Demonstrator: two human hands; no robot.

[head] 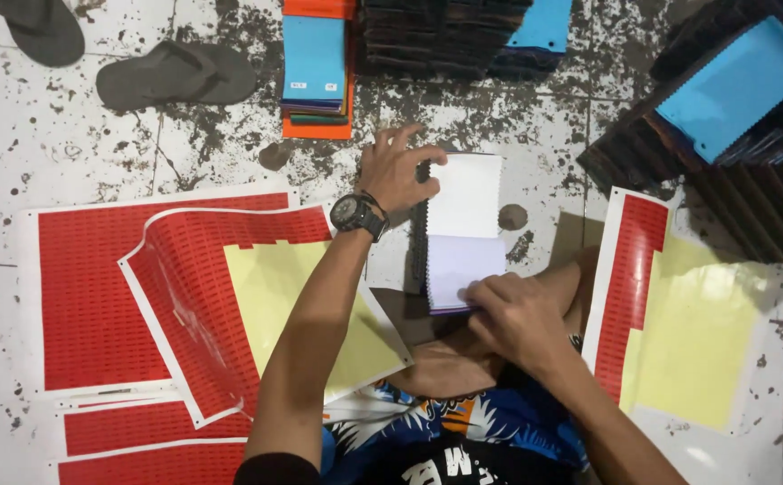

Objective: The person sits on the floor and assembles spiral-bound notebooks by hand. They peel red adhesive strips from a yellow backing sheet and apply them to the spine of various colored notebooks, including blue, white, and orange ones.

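A thick stack of fabric swatches (463, 229) with white top sheets lies on the tiled floor in front of me. My left hand (394, 168), with a black watch on its wrist, grips the stack's far left corner. My right hand (517, 314) presses on the pale lilac sheet at the stack's near edge. To the left lie red sticker sheets (95, 296), one peeled back to show its yellow backing (274, 287).
Another red and yellow sticker sheet (679, 314) lies at the right. Piles of dark swatch books with blue tops (733, 90) stand at the back right, and a coloured swatch stack (317, 67) at the back. Two grey sandals (176, 74) lie at the far left.
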